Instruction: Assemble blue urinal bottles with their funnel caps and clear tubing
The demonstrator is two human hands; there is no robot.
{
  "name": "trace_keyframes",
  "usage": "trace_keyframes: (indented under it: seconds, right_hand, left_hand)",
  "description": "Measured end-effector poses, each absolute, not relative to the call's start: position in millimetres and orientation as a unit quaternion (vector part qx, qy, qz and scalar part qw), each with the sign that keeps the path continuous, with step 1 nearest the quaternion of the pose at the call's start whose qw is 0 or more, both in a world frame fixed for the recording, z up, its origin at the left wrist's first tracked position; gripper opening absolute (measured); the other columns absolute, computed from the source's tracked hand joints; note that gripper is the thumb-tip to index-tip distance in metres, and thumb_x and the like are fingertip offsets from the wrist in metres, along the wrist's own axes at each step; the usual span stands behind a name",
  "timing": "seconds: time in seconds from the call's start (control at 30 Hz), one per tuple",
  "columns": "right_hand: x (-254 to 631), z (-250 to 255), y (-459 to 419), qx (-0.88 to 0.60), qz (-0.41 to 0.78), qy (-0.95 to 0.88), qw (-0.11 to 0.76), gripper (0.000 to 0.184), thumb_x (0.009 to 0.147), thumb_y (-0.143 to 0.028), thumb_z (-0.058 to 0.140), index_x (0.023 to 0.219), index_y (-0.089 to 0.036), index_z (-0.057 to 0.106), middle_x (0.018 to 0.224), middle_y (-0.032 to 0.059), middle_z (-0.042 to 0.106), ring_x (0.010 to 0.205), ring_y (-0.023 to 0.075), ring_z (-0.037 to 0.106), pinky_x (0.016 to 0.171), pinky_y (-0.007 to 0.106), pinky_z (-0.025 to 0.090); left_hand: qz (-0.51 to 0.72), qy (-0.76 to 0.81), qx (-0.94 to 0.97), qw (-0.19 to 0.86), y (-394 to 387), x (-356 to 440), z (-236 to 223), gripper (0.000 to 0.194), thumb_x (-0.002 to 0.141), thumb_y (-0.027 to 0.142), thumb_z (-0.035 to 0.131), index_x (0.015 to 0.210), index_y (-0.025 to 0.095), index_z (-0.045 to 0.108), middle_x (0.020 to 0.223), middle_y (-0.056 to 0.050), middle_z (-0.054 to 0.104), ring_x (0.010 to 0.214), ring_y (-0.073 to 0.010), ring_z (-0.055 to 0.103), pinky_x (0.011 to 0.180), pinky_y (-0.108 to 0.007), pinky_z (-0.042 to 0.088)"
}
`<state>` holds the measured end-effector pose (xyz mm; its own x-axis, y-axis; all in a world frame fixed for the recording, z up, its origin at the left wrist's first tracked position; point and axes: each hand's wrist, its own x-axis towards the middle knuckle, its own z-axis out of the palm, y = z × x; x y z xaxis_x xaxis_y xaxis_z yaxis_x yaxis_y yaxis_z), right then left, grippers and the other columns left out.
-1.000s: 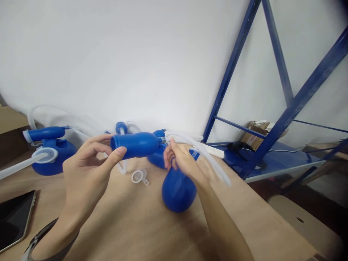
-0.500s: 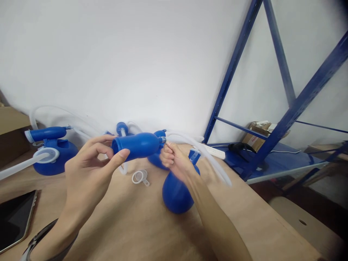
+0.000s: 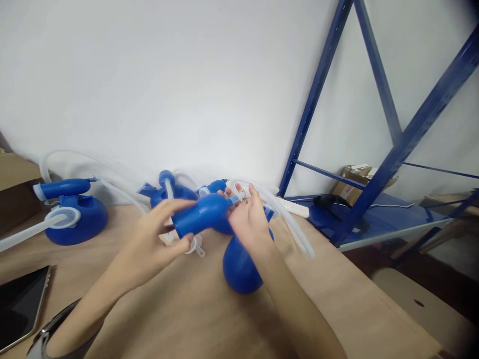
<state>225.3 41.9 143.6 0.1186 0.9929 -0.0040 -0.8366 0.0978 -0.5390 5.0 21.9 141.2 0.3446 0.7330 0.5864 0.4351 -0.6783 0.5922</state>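
Two-handed handling: pinching blue bottle [image 3: 204,214] with left hand [image 3: 144,247], curling right hand [image 3: 250,222] by nozzle [image 3: 235,199], cannot tell if gripping; calls for steady support next

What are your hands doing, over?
Left hand grips blue bottle, wide end. Right hand at narrow tip. Round blue container close, partly behind right wrist.

Hands [image 3: 198,227] raised, palms inward, left seemingly curled
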Motion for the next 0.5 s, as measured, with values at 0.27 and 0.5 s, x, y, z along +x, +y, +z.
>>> trace_keyframes:
  seconds: [0.27, 0.5]
  right_hand:
    - [227.3, 151.4, 16.8, -0.210, 0.568, -0.216, 0.766, 0.041, 0.101, -0.057, 0.060, 0.076, -0.026, 0.047, 0.046, -0.0140, 0.020, 0.042, 0.0103, 0.018, 0.052, 0.022, 0.045]
    - [238.0, 165.3, 13.3, -0.179, 0.531, -0.284, 0.778, 0.051, 0.102, -0.063, 0.055, 0.070, -0.026, 0.039, 0.047, -0.0137, 0.009, 0.041, 0.0099, 0.003, 0.037, 0.022, 0.020]
  left_hand:
    - [0.380, 0.407, 0.829, 0.038, 12.2, 37.1, 112.7, 0.063, 0.089, 0.046, 0.067, 0.148, 0.026, 0.057, 0.140, -0.014, 0.067, 0.125, -0.0390, 0.066, 0.099, -0.051, 0.058]
    - [0.150, 0.327, 0.593, 0.720, 19.2, 41.3, 128.3, 0.065, 0.076, 0.074, 0.060, 0.101, 0.014, 0.067, 0.074, -0.010, 0.071, 0.044, -0.0146, 0.054, 0.034, -0.023, 0.030]
